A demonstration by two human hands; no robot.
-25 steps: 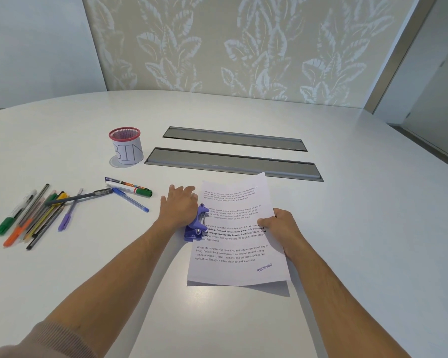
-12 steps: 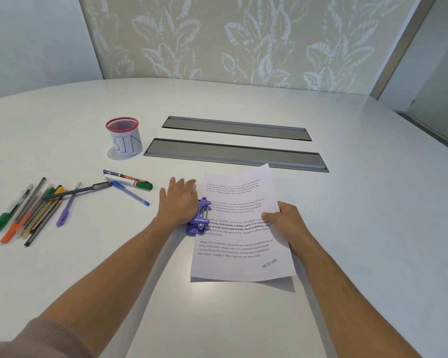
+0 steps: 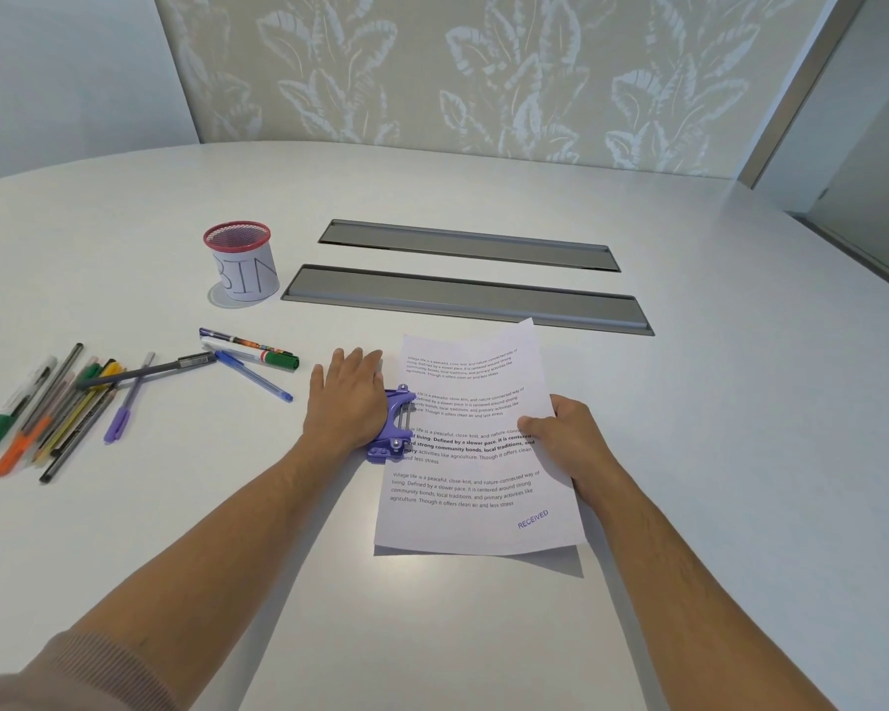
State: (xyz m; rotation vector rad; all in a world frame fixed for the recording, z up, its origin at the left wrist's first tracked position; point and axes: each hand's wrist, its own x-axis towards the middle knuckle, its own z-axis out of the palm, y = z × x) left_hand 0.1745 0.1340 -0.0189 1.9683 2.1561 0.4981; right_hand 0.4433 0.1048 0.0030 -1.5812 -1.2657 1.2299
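Note:
A printed sheet of paper (image 3: 476,484) with a blue "RECEIVED" stamp lies on the white table, its left edge slid into a purple hole punch (image 3: 395,428). My left hand (image 3: 347,397) presses flat on top of the punch with straight fingers. My right hand (image 3: 568,443) pinches the sheet's right edge, thumb on top, fingers under it. The near right part of the sheet is lifted a little off the table.
Several pens and markers (image 3: 68,397) lie scattered at the left, more pens (image 3: 250,354) nearer the punch. A red mesh cup (image 3: 241,261) labelled "BIN" stands behind them. Two grey cable slots (image 3: 463,297) run across the table (image 3: 714,402) beyond the paper.
The view has shifted slightly. Both hands stay in place on the punch and the paper; the sheet sits about the same.

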